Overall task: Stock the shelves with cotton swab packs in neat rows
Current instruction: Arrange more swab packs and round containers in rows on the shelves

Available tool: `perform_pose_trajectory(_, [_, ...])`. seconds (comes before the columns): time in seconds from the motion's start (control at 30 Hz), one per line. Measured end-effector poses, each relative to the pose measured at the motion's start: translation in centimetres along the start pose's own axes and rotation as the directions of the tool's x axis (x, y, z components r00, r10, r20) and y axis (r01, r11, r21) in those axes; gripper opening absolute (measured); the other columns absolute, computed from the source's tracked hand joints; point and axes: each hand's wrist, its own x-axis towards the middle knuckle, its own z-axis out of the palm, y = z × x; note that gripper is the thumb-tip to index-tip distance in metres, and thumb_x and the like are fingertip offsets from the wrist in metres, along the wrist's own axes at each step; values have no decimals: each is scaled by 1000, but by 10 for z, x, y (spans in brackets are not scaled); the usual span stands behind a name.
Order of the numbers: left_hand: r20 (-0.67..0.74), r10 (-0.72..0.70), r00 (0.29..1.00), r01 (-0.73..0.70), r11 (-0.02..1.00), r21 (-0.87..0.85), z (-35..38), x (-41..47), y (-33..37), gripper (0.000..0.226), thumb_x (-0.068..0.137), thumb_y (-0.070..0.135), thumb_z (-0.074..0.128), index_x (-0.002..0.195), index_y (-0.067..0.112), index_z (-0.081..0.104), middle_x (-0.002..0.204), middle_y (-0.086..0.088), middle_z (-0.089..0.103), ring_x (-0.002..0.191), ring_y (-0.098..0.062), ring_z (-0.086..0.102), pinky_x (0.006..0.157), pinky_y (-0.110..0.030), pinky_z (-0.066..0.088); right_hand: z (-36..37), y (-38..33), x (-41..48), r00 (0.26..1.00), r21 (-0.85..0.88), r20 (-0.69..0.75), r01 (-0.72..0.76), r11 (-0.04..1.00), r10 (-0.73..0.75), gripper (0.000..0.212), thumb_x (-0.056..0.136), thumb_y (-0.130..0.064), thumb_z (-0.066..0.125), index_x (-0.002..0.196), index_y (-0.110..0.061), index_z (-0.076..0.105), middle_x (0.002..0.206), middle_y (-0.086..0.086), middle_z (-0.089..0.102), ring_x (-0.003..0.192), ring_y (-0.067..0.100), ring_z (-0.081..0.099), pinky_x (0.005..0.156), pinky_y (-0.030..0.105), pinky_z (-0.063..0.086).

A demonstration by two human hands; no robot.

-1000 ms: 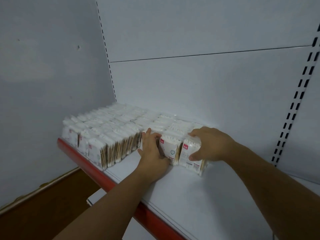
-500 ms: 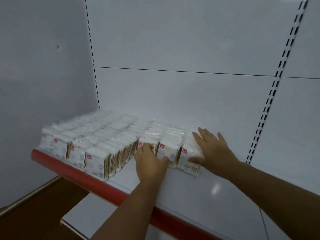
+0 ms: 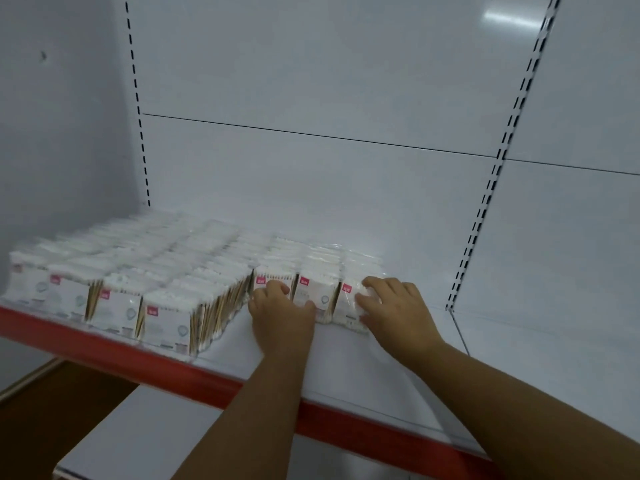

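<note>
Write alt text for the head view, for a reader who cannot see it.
A left hand and a right hand touch the front packs of three short rows of cotton swabs on a white shelf with a red edge. To their left, fuller rows reach the shelf's front.

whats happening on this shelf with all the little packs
A person is stocking cotton swab packs on a white shelf. Most rows reach the red front edge; three rows on the right stop short. The left hand rests against one short row's front, and the right hand grips the end pack.
</note>
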Motion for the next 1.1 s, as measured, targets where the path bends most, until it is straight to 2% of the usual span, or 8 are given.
perform_pose_trajectory(0.3, [61,-40,997,35,996,80,1,7,-7,29,70,28,75,83,13,54,84,-7,58,85,-28,56,75,-38,50,-48,49,-45,990,-8,84,119,993,-117,27,73,-14,76,99,-8,71,122,16,63,115,33,59,101,47,42])
perform_pose_trajectory(0.4, [70,-33,997,25,993,115,-3,4,-2,25,71,30,73,74,13,54,71,-7,56,70,-28,55,66,-35,45,-68,95,-78,964,-119,267,34,992,-1,44,91,-24,53,133,-12,51,153,13,32,142,26,25,117,37,13])
perform_pose_trajectory(0.5, [110,187,976,-207,957,202,-6,-14,23,26,79,33,59,62,14,53,60,-5,53,58,-24,49,59,-31,35,-96,141,-121,900,-198,404,-89,976,164,57,96,-35,45,148,-20,28,161,8,6,147,22,4,118,36,1])
perform_pose_trajectory(0.67, [575,423,701,-625,752,209,32,-83,154,29,92,40,53,73,18,55,75,0,60,70,-15,53,58,-28,34,-151,196,-198,794,-255,513,-222,941,326,72,93,-54,45,152,-25,16,161,7,1,148,23,-3,118,39,0])
perform_pose_trajectory(0.8, [699,510,501,-733,680,29,74,-165,257,29,94,42,50,114,22,56,125,-5,54,107,-21,54,88,-33,42,-201,231,-265,781,-248,488,-304,920,390,72,92,-58,43,151,-24,19,160,7,12,147,23,0,118,40,0])
perform_pose_trajectory(0.9, [775,531,343,-815,579,-36,102,-238,315,59,96,52,43,147,24,31,160,-2,17,146,-20,19,117,-39,19,-240,261,-324,775,-260,471,-335,906,422,72,92,-56,45,151,-24,17,160,7,9,147,22,1,118,40,4])
perform_pose_trajectory(0.97, [786,566,248,-872,484,-73,117,-291,349,66,97,57,35,153,27,18,163,0,-2,149,-17,-4,119,-42,4,-264,280,-366,765,-252,466,-366,896,444,75,92,-56,46,152,-26,13,161,6,4,147,22,1,118,39,5])
perform_pose_trajectory(1.1, [798,589,128,-914,382,-136,146,-378,401,65,98,57,29,154,30,10,163,1,-5,149,-15,-8,119,-44,-1,-298,312,-447,744,-269,475,-386,883,470,79,91,-55,48,153,-25,7,161,5,-4,147,21,-4,118,40,4])
